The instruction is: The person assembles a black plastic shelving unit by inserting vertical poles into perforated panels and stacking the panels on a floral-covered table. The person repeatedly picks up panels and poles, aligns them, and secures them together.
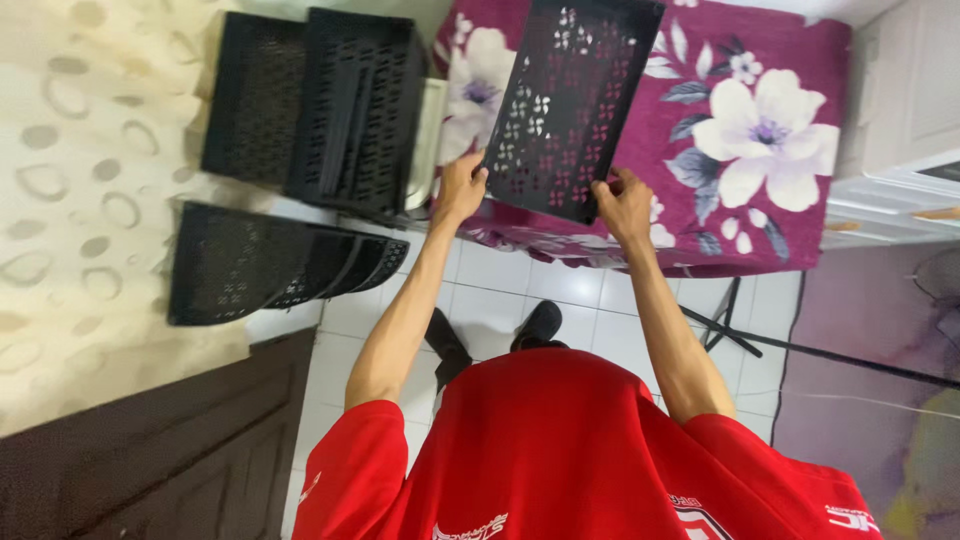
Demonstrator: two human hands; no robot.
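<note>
the floor [520,290] was white tile, and ahead of the person stood a bed or low table under a magenta cover [790,80] printed with large white flowers. a cream curtain [80,200] with oval marks filled the left side, with a dark brown wooden panel [170,450] below it. beside the curtain stood a stack of black perforated baskets [330,110], and lower down a second pile of black perforated panels [270,262] leaned fanned out. a white cabinet [900,130] stood at the right edge, and a thin black stand and cable [800,348] crossed the floor by a purple mat.

the person, in a red shirt, held a black perforated panel [570,100] up over the near edge of the flowered cover, tilted so its far end rose toward the top of the view. the left hand [460,185] was closed on the panel's lower left corner, fingers curled round the edge. the right hand [622,205] gripped the lower right corner, thumb on the near face and fingers wrapped behind. both arms were stretched forward, the two hands apart by the width of the panel. the person's dark shoes [540,322] showed on the tile below.
</note>
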